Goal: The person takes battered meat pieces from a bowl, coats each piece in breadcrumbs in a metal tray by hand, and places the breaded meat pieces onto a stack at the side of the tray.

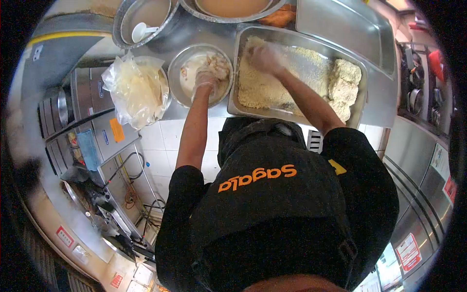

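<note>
My left hand (pixel 206 79), in a clear glove, reaches into a round metal bowl (pixel 173 86) of milky liquid. Its fingers curl against a pale, wet piece of what looks like raw meat (pixel 217 64). To the right, my gloved right hand (pixel 268 57) is over the far left part of a deep metal tray (pixel 298 116), among yellowish breadcrumbs (pixel 255 92). Motion smears its fingers, so their grip does not show. Several crumb-coated pieces (pixel 345 80) lie along the tray's right side.
Left of the bowl sits a container lined with a clear plastic bag (pixel 136 90). Beyond stand a metal bowl with a white scoop (pixel 141 32) and a wide basin of brownish liquid (pixel 233 7). A metal lid or pan (pixel 348 34) lies behind the tray.
</note>
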A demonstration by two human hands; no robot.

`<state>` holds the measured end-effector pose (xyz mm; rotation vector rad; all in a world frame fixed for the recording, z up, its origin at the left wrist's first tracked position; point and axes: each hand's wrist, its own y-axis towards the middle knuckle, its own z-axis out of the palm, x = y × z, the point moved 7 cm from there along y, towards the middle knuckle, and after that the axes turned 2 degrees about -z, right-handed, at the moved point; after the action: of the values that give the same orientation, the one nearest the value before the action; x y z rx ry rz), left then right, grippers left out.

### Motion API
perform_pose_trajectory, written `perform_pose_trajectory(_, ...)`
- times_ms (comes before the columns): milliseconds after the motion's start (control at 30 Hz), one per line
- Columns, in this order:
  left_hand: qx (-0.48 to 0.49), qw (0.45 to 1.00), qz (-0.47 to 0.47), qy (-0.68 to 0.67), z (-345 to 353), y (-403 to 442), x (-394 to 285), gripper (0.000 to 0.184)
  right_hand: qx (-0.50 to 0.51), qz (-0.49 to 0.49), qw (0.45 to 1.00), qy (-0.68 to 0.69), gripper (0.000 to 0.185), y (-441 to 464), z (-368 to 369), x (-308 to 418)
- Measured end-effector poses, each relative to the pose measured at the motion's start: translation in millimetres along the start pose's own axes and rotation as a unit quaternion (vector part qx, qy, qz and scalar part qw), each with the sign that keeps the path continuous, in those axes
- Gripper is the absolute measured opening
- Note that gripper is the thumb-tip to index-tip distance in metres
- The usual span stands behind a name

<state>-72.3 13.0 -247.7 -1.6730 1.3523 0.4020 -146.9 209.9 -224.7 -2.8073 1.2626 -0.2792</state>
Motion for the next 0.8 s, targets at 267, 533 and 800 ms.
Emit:
perform_pose_trajectory(267, 0.099, 0.898, 0.013, 0.428, -1.4, -7.7, 28.1, 0.028, -0.181, 0.071, 0.980, 0.029, 0.039, -42.9, -33.8, 31.1)
perform_pose_trajectory(533, -0.031, 0.921, 0.116, 0.371, -27.7, -44.8, 38.3, 0.021, -0.081, 0.210, 0.969, 0.105, 0.043, -24.3, -0.2, -9.4)
perform_pose_trajectory(800, -0.187, 0.950, 0.213, 0.128, -59.7, -57.1, 21.5, 0.014, -0.184, 0.233, 0.952, 0.078, 0.052, -42.3, -10.8, -13.0)
